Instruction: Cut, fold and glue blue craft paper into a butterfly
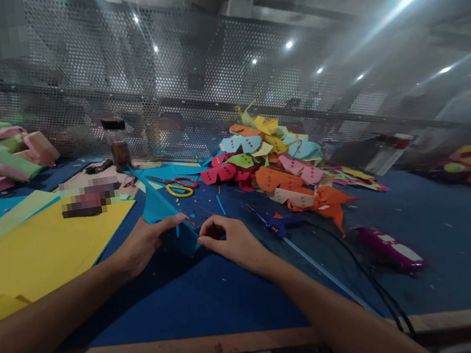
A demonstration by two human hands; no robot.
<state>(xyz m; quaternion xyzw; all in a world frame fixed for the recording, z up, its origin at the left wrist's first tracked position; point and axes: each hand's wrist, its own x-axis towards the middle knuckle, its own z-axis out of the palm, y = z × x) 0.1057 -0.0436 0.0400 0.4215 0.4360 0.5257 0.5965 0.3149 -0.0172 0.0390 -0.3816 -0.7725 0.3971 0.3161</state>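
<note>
A folded piece of blue paper (156, 205) is held up over the dark blue tabletop, tilted, with a pointed tip at its upper left. My left hand (150, 239) grips it from the left, thumb stretched along its edge. At its lower right end, my right hand (229, 239) pinches the paper between thumb and index finger. Just beyond the hands lie scissors (180, 187) with one red and one yellow handle. To the right of my right hand rests a blue glue gun (276, 225) with a long clear glue stick (320, 267) behind it.
A heap of colourful folded paper butterflies (277, 158) sits at back right. Yellow sheets (52, 251) cover the left side. A lidded jar (117, 144) stands near the mesh screen (204, 87). A purple object (391, 249) and black cables (367, 269) lie to the right.
</note>
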